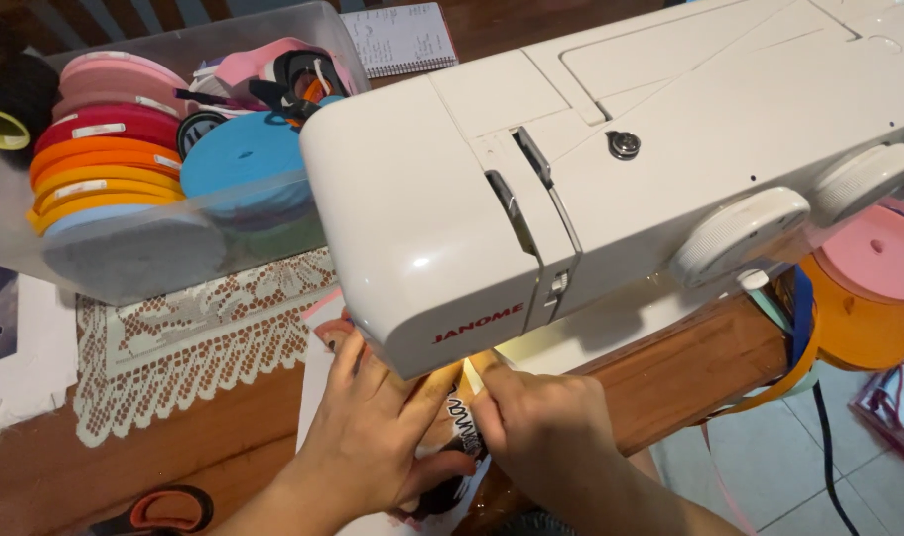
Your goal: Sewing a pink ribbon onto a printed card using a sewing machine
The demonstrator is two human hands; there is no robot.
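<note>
Both hands, left hand [373, 437], right hand [536, 422], crowded under sewing machine [591, 169] head

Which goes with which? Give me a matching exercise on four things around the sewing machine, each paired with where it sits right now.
Things:
1. scissors
2. notebook
3. clear bin
4. lace cloth

Places:
A. beyond the sewing machine, top of view
B. under the bin, on the wooden table
C. bottom-left edge, near the left hand
D. left of the machine, filled with ribbon rolls

Pairs: 1-C, 2-A, 3-D, 4-B
</note>
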